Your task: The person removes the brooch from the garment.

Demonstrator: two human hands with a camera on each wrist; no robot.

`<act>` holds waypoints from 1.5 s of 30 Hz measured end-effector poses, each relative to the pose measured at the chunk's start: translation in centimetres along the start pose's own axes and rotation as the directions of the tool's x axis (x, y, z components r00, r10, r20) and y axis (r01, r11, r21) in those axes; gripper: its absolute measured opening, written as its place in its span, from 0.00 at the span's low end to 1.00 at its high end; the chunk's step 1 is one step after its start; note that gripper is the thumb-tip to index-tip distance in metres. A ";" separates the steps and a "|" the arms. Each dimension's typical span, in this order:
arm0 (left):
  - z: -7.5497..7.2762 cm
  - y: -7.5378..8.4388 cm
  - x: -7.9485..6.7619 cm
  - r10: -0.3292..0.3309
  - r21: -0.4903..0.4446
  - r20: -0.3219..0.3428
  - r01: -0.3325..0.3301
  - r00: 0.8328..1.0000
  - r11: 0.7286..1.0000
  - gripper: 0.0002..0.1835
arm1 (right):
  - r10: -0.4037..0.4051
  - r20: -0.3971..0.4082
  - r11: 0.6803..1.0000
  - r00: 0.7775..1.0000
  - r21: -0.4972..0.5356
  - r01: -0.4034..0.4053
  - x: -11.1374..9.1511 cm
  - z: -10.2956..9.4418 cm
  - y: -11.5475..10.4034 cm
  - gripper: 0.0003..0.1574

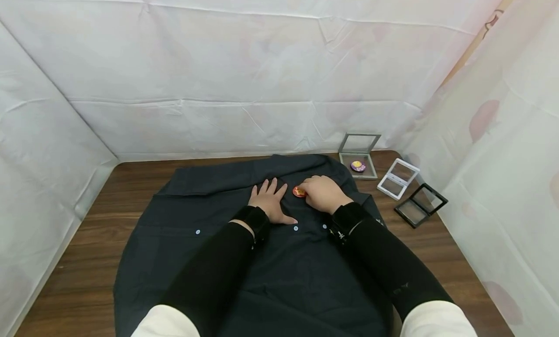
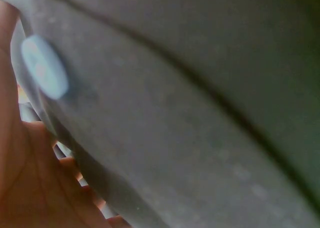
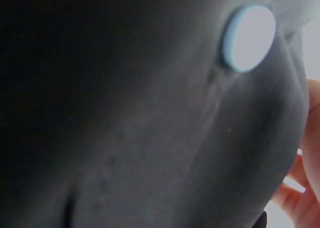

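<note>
A dark button-up shirt (image 1: 174,259) lies spread over the table, with small pale buttons (image 1: 295,228) along it. On the shirt is a round red-orange badge (image 1: 299,192). My right hand (image 1: 325,193) has its fingers curled at the badge's right edge, gripping it there; the fingertips are partly hidden. To the left of the badge, my left hand (image 1: 268,201) rests flat on the cloth with fingers spread and the thumb near a button. Close up, the left wrist view shows a pale button (image 2: 45,67) beside the palm; another button (image 3: 250,38) appears in the right wrist view.
At the back right, an open grey-framed case (image 1: 371,167) holds a purple and yellow badge (image 1: 358,166). An open white case (image 1: 398,178) and an open black case (image 1: 420,206) lie nearby on the wooden table (image 1: 87,259). White curtains (image 1: 244,75) enclose the back and sides.
</note>
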State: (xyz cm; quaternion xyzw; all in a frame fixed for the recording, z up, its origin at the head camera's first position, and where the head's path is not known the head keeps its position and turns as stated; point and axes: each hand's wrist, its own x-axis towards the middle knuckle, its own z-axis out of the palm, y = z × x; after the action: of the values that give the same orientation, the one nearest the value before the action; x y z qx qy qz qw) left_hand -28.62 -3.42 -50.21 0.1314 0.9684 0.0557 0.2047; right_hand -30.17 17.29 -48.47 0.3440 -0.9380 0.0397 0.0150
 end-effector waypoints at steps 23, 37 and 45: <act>-0.1 0.0 -0.1 -0.011 0.018 0.009 0.011 1.000 1.000 0.66 | 0.463 0.097 0.752 0.881 0.482 -0.449 2.7 -0.2 1.1 0.14; -0.8 1.2 -0.2 0.018 0.140 -0.043 -0.011 0.999 0.990 0.67 | 0.558 0.129 0.670 0.820 0.512 -0.537 3.3 0.8 1.5 0.08; -1.3 1.6 0.0 -0.012 0.174 -0.043 0.019 0.999 0.985 0.68 | 0.525 0.148 0.686 0.838 0.510 -0.520 3.2 0.6 1.2 0.08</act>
State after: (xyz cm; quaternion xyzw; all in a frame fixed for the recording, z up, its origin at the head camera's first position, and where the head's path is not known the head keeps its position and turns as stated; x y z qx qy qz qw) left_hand -28.74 -1.98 -48.80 0.1400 0.9746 -0.0281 0.1726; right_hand -33.35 16.10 -48.93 0.0529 -0.9480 0.3015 -0.0878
